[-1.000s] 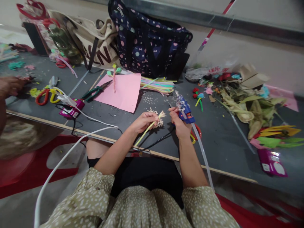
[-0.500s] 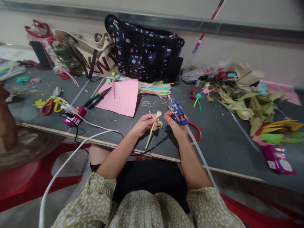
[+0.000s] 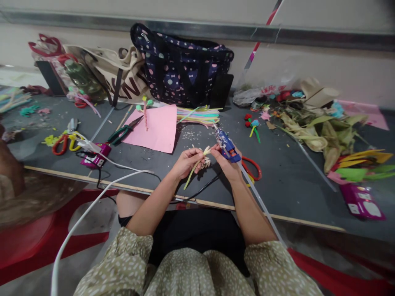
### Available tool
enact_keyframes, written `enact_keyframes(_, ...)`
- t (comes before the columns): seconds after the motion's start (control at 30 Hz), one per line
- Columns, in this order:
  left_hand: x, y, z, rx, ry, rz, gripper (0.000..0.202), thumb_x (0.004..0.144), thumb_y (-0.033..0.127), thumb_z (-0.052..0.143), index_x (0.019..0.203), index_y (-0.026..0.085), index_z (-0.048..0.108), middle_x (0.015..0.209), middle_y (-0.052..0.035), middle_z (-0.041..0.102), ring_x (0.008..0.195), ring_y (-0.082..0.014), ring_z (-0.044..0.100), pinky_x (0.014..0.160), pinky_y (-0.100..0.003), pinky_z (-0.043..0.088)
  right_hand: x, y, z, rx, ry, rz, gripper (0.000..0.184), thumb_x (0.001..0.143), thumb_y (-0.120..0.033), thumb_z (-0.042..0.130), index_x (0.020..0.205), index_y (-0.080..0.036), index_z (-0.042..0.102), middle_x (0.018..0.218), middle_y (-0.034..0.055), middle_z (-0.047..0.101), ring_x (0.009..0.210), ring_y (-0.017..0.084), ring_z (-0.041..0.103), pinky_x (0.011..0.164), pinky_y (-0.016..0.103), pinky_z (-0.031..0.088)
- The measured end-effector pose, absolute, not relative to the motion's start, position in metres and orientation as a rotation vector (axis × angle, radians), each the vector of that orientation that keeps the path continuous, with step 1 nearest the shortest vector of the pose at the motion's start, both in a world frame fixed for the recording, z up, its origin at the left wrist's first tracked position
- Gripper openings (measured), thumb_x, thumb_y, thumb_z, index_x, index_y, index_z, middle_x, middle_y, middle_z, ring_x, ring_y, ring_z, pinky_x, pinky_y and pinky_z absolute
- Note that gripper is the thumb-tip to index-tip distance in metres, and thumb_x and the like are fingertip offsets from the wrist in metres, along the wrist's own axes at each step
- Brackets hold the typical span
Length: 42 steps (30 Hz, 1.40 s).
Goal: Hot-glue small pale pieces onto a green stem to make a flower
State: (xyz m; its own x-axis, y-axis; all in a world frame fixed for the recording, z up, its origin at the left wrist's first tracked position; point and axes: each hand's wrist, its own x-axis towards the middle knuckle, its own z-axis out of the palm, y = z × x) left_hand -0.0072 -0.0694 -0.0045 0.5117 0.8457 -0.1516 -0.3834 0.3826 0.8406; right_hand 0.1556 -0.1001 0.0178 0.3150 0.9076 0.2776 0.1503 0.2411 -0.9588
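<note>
My left hand (image 3: 189,162) pinches a thin yellow-green stem (image 3: 190,176) with a small cream tuft (image 3: 206,151) at its top. Fingertips of my right hand (image 3: 226,162) meet the tuft from the right. The same hand is closed around a blue hot glue gun (image 3: 226,144), its handle mostly hidden. Pale bits cling to the gun's front, its nozzle points up and away, and a long clear glue stick (image 3: 256,193) runs out behind. Small cream pieces (image 3: 206,163) show under and beside my left fingers.
Beyond my hands are pink paper (image 3: 156,131), pliers (image 3: 125,130) and a bundle of pastel strips (image 3: 199,115). Red-handled scissors (image 3: 253,168) lie right of my wrist. Dry husks (image 3: 321,127) sit farther right. A white cable (image 3: 89,205) crosses the left edge. Another person's arm (image 3: 10,168) is far left.
My right hand has moved left, so its fingertips now touch the cream tuft in my left hand. The stem tilts slightly more to the left at its lower end.
</note>
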Motion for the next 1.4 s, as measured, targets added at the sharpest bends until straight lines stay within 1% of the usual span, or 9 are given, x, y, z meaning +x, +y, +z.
enact_keyframes(0.17, -0.008, -0.068, -0.006, 0.864, 0.645, 0.863, 0.038, 0.071, 0.043, 0.083, 0.074, 0.013, 0.059, 0.061, 0.0016, 0.062, 0.035, -0.0024, 0.043, 0.035, -0.016, 0.03, 0.155, -0.1, 0.016, -1.197, -1.136, 0.737, 0.02, 0.073, -0.037, 0.078, 0.08, -0.024, 0.064, 0.083, 0.0001, 0.071, 0.077, 0.019, 0.066, 0.082, 0.039, 0.055)
enact_keyframes(0.3, -0.008, -0.068, -0.004, 0.875, 0.672, 0.854, 0.037, 0.07, 0.041, 0.084, 0.073, 0.013, 0.06, 0.058, 0.0024, 0.06, 0.035, -0.0022, 0.042, 0.034, -0.015, 0.028, 0.156, -0.099, 0.012, -1.228, -1.143, 0.732, 0.02, 0.072, -0.038, 0.079, 0.079, -0.024, 0.065, 0.083, 0.0, 0.07, 0.076, 0.018, 0.066, 0.082, 0.039, 0.055)
enact_keyframes(0.53, -0.007, -0.069, -0.005, 0.881, 0.724, 0.832, 0.038, 0.068, 0.041, 0.085, 0.072, 0.012, 0.061, 0.059, 0.0019, 0.061, 0.035, -0.0017, 0.043, 0.034, -0.015, 0.027, 0.156, -0.1, 0.013, -1.255, -1.177, 0.716, 0.02, 0.073, -0.039, 0.077, 0.077, -0.024, 0.065, 0.078, -0.0007, 0.069, 0.073, 0.017, 0.064, 0.079, 0.035, 0.055)
enact_keyframes(0.8, -0.007, -0.069, -0.004, 0.895, 0.727, 0.812, 0.037, 0.068, 0.041, 0.085, 0.072, 0.012, 0.061, 0.059, 0.0015, 0.062, 0.035, -0.0017, 0.043, 0.035, -0.015, 0.028, 0.16, -0.107, 0.023, -1.31, -1.29, 0.72, 0.017, 0.078, -0.038, 0.073, 0.082, -0.024, 0.065, 0.082, -0.0007, 0.069, 0.075, 0.017, 0.063, 0.077, 0.033, 0.054)
enact_keyframes(1.03, -0.008, -0.068, -0.004, 0.881, 0.7, 0.842, 0.038, 0.069, 0.042, 0.084, 0.072, 0.012, 0.061, 0.06, 0.0013, 0.063, 0.034, -0.0026, 0.045, 0.036, -0.016, 0.033, 0.156, -0.103, 0.021, -1.237, -1.158, 0.686, 0.022, 0.076, -0.041, 0.076, 0.082, -0.024, 0.064, 0.085, 0.0005, 0.071, 0.077, 0.018, 0.065, 0.081, 0.037, 0.055)
enact_keyframes(1.13, -0.009, -0.066, -0.005, 0.856, 0.706, 0.882, 0.038, 0.069, 0.042, 0.084, 0.073, 0.012, 0.061, 0.06, 0.0016, 0.063, 0.035, -0.0039, 0.047, 0.035, -0.016, 0.035, 0.158, -0.101, 0.019, -1.242, -1.085, 0.72, 0.028, 0.075, -0.047, 0.077, 0.082, -0.023, 0.064, 0.084, 0.0008, 0.071, 0.068, 0.016, 0.063, 0.072, 0.036, 0.055)
enact_keyframes(1.27, -0.01, -0.064, -0.005, 0.764, 0.756, 1.012, 0.037, 0.067, 0.041, 0.085, 0.073, 0.013, 0.061, 0.06, 0.0028, 0.062, 0.037, -0.0042, 0.049, 0.036, -0.016, 0.039, 0.163, -0.105, 0.015, -1.275, -1.134, 0.808, 0.031, 0.076, -0.051, 0.076, 0.081, -0.023, 0.064, 0.062, -0.0033, 0.062, 0.047, 0.012, 0.051, 0.053, 0.03, 0.048)
enact_keyframes(1.33, -0.01, -0.063, -0.005, 0.707, 0.775, 1.097, 0.037, 0.066, 0.041, 0.086, 0.072, 0.014, 0.06, 0.061, 0.0031, 0.062, 0.039, -0.0043, 0.05, 0.038, -0.016, 0.041, 0.163, -0.109, 0.014, -1.296, -1.201, 0.801, 0.031, 0.077, -0.052, 0.076, 0.079, -0.022, 0.066, 0.06, -0.0023, 0.063, 0.048, 0.013, 0.055, 0.052, 0.03, 0.047)
enact_keyframes(1.4, -0.01, -0.063, -0.004, 0.661, 0.789, 1.171, 0.039, 0.064, 0.042, 0.087, 0.072, 0.014, 0.06, 0.061, 0.0032, 0.062, 0.041, -0.0043, 0.051, 0.039, -0.015, 0.042, 0.161, -0.113, 0.013, -1.325, -1.31, 0.768, 0.031, 0.078, -0.052, 0.075, 0.078, -0.022, 0.067, 0.063, -0.0011, 0.065, 0.053, 0.015, 0.061, 0.055, 0.03, 0.05)
